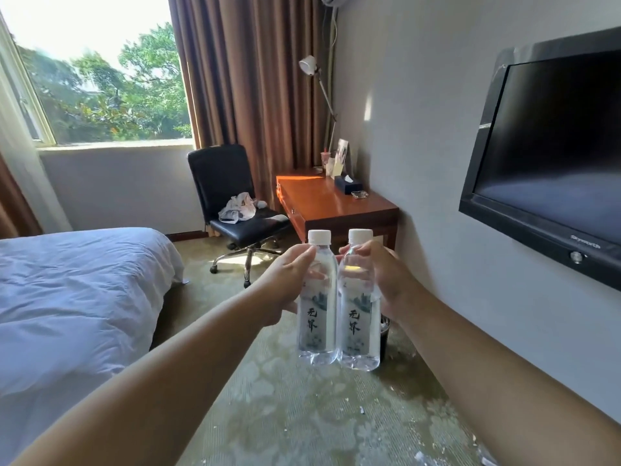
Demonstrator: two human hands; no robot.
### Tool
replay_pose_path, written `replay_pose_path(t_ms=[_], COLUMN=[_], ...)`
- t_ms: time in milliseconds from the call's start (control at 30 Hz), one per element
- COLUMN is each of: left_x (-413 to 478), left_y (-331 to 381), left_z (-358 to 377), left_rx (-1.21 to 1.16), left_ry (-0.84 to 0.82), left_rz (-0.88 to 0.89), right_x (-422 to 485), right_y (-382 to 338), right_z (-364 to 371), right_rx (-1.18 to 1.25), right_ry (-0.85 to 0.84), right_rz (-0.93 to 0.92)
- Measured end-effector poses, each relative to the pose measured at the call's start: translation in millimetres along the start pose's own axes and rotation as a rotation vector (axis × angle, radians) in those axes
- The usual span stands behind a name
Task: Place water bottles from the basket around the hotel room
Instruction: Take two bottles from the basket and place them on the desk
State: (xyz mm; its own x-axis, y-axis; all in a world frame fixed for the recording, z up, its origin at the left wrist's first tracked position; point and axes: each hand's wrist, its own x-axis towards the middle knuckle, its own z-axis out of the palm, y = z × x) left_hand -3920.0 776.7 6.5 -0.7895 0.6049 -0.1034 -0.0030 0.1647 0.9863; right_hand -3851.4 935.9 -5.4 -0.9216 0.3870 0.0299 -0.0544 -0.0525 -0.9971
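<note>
Two clear water bottles with white caps and grey printed labels are held upright side by side in front of me, above the carpet. My left hand (285,284) grips the left bottle (317,314) around its upper body. My right hand (386,280) grips the right bottle (358,317) the same way. The bottles touch each other. No basket is in view.
A wooden desk (322,203) with a tissue box (347,185), an ashtray and a lamp stands against the right wall. A black office chair (235,203) with cloth on its seat sits left of it. A white bed (74,297) fills the left; a wall TV (551,156) hangs right. A dark bin (386,334) stands behind the bottles.
</note>
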Motion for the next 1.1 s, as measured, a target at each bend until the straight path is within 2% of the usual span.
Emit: replay_pose_path(t_ms=[400,567,833,1100], left_x=[222,310,439,610], left_y=[11,11,16,41], left_z=[-128,-159,-150,-93], left_rx=[-0.009,0.004,0.005,-0.009], left_ry=[-0.144,-0.178,-0.214,-0.322], left_rz=[0.06,0.078,0.084,0.086], right_x=[228,309,428,565], right_y=[12,16,27,32], right_z=[65,73,28,-69], right_rx=[0.083,0.054,0.076,0.111], right_ry=[0.086,0.13,0.148,0.172], right_rz=[-0.055,-0.077,-0.109,-0.136])
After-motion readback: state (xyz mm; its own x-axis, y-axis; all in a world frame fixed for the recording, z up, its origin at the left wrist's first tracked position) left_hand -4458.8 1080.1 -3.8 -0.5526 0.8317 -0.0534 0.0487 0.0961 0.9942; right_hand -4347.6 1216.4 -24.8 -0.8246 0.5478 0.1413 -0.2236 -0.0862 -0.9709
